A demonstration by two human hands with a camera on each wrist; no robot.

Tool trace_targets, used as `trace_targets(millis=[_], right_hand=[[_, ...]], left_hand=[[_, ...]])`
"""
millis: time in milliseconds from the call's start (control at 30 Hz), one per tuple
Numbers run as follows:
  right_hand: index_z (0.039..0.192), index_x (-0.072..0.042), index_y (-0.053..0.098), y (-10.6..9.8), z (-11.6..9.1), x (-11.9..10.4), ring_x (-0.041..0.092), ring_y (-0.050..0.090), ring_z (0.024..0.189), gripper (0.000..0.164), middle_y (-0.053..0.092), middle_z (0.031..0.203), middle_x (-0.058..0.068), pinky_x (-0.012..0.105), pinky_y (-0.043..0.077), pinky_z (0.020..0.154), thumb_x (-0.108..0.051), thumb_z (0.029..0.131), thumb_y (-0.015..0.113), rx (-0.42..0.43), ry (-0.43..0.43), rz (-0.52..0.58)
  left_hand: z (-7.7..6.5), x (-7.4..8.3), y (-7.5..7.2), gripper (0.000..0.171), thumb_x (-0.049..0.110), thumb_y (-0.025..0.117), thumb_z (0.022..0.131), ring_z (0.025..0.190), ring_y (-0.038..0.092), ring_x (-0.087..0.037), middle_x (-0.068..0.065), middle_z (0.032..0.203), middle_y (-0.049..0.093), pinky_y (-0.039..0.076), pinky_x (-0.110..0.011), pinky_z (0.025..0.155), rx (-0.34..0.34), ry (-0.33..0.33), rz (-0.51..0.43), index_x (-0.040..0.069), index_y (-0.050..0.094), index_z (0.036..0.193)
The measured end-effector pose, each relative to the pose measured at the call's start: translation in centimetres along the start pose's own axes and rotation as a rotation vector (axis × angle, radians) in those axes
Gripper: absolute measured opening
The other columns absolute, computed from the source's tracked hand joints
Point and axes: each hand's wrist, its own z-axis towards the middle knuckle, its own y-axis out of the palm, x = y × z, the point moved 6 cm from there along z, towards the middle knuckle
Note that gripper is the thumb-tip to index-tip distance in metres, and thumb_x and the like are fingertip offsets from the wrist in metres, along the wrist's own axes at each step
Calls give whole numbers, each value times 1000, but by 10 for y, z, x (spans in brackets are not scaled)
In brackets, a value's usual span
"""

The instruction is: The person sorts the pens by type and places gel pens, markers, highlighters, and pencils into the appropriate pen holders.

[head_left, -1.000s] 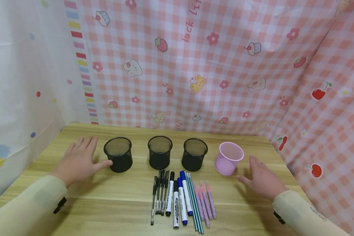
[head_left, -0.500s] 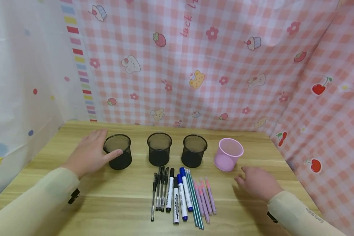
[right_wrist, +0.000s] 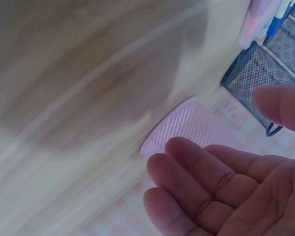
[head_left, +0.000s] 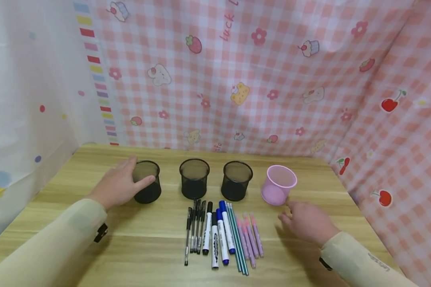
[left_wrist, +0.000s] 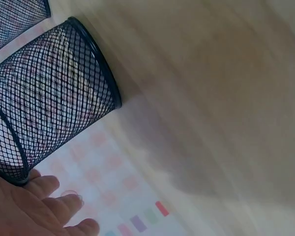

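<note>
My left hand (head_left: 116, 185) is at the leftmost black mesh pen cup (head_left: 149, 193), its thumb across the front and its fingers along the left side. In the left wrist view the loosely extended fingers (left_wrist: 64, 206) reach past the rim of that cup. My right hand (head_left: 310, 221) hovers over the table just in front and to the right of the pink mesh pen cup (head_left: 275, 194), holding nothing. In the right wrist view its relaxed fingers (right_wrist: 177, 177) overlap the pink cup.
Two more black pen cups (head_left: 194, 187) (head_left: 235, 187) stand between. In front lie several black gel pens (head_left: 194, 229), black markers (head_left: 215, 243), blue markers (head_left: 222, 239), green pencils (head_left: 238, 243) and lilac pens (head_left: 250, 241). Checked cloth (head_left: 201, 79) hangs behind the table.
My left hand has come right, from beside the leftmost black cup to against it. My right hand has moved left and nearer the lilac pens. The cups and pens have stayed put.
</note>
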Motion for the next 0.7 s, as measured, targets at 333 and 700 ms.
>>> trace_targets(millis=[333,700], right_hand=[[127,-4,71,16,8,-25,13,64,74,46,71,86,-2,38,57,70,-34,92,80,-48,-15,127],[146,-4,58,36,20,-44,10,60,68,71,66,76,-5,33,53,64,-31,88,85,-159,-8,309]], left_hand=[[0,2,5,116,83,40,97,155,20,-58,-34,170,18,20,-75,122,0,2,-13,-5,12,166],[2,3,5,115,84,38,96,155,21,-56,-32,171,18,20,-75,122,18,1,-1,-4,14,167]])
